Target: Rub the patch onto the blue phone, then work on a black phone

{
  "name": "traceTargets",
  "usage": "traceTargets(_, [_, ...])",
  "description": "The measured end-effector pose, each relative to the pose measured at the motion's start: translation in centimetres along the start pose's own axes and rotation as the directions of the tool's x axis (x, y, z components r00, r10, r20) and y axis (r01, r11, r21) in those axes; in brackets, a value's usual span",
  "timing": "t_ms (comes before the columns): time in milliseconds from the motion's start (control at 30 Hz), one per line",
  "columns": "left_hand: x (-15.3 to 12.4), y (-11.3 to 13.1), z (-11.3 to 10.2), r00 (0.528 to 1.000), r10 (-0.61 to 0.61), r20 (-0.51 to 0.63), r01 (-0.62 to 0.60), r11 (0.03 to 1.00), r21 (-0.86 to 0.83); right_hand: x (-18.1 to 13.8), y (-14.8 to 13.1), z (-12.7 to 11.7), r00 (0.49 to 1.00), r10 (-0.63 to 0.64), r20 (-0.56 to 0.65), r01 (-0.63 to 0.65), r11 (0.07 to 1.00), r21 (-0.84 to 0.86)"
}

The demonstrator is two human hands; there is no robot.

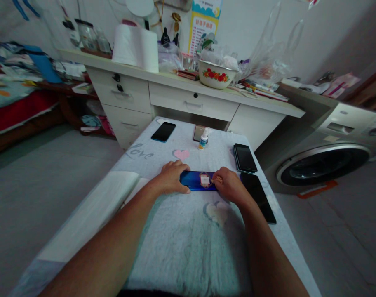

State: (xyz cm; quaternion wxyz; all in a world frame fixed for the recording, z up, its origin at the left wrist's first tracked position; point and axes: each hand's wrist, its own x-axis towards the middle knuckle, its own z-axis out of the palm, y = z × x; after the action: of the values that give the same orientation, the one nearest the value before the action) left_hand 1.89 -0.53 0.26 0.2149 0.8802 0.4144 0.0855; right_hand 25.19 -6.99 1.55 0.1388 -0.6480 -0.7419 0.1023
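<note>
A shiny blue phone (194, 181) lies crosswise on the cloth-covered table, back side up. On its back is a patch with a diamond-shaped brownish outline and a small white label (204, 180). My left hand (175, 177) grips the phone's left end, thumb on the near edge and fingers on the far edge. Over the right end, my right hand (226, 181) has its fingers curled in, fingertips close against the patch. Whatever those fingertips pinch is too small to make out. Behind the phone stands a small white spray bottle (203, 139) with a blue and orange label.
A dark phone (163, 132) lies far left, another phone (199, 133) behind the bottle. At right lie stacked dark devices (245, 158) and a black tablet (258, 198). White drawers (194, 103) stand beyond the table, a washing machine (324, 152) to the right.
</note>
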Motion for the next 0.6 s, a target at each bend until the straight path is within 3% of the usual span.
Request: traceTargets(600, [0.0, -0.1, 0.1, 1.000, 0.004, -0.002, -0.004, 1.000, 0.009, 2.0, -1.3, 1.6, 0.991, 0.058, -0.118, -0.071, 0.992, -0.109])
